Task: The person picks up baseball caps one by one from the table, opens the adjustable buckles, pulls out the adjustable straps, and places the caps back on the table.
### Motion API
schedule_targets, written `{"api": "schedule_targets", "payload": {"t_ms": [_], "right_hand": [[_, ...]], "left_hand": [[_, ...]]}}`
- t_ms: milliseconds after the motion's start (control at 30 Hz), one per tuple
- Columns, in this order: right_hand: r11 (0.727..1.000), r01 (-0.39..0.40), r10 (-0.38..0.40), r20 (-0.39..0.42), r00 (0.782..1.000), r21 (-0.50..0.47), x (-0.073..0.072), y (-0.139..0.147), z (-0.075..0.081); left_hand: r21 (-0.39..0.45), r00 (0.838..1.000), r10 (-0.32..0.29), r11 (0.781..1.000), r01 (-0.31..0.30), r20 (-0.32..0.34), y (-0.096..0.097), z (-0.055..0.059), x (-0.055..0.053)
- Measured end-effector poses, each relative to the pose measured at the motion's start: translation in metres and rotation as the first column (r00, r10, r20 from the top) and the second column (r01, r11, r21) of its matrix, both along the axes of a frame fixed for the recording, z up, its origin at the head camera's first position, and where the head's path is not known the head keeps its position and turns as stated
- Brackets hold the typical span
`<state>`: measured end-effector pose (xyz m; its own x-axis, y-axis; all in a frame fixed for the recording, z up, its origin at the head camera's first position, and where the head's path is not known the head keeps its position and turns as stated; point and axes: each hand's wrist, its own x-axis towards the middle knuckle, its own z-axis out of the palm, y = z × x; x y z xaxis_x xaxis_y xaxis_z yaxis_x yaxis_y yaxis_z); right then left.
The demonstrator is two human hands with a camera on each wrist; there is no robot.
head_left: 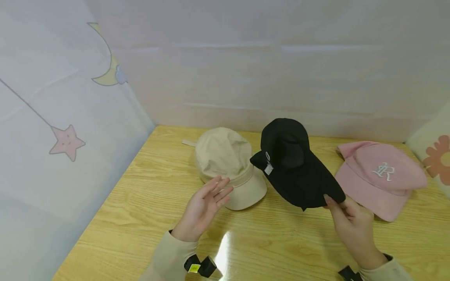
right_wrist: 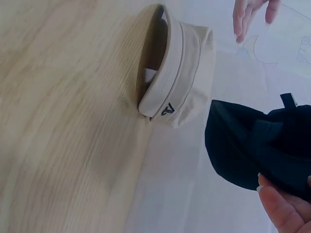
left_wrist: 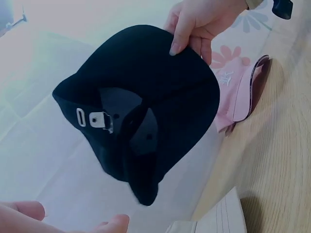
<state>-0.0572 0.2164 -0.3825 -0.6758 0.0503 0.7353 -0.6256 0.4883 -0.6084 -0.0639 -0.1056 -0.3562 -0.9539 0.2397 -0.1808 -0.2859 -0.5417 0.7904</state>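
My right hand (head_left: 356, 224) pinches the brim of a black cap (head_left: 299, 183) between thumb and fingers, holding it above the table. The cap's hollow underside faces me, and the left wrist view shows a metal buckle (left_wrist: 97, 119) on its strap. With fingers extended, my left hand (head_left: 202, 212) is raised palm up and holds nothing. Just beyond it stands a beige cap (head_left: 225, 154), brim toward the front right; a small dark emblem (right_wrist: 167, 109) on it appears in the right wrist view. Whether the left fingertips touch the beige cap is unclear.
A pink cap (head_left: 383, 175) with a white letter lies at the right of the wooden table (head_left: 133, 218). Pale printed cloth (head_left: 246, 78) hangs behind and at the left, with a moon (head_left: 112, 72) and star (head_left: 67, 143). A flower print (head_left: 439, 158) shows at the right.
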Motion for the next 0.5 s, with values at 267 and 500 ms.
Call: {"api": "schedule_targets", "payload": {"t_ms": [267, 500], "right_hand": [[0.997, 0.050, -0.047, -0.055, 0.997, 0.057, -0.002, 0.010, -0.004], [0.989, 0.100, -0.094, -0.058, 0.994, 0.106, -0.004, 0.015, -0.008]], "left_hand": [[0.011, 1.000, -0.005, 1.000, 0.006, -0.025, -0.005, -0.003, 0.004], [0.033, 1.000, 0.010, 0.999, -0.010, -0.013, -0.008, -0.006, 0.008]]}}
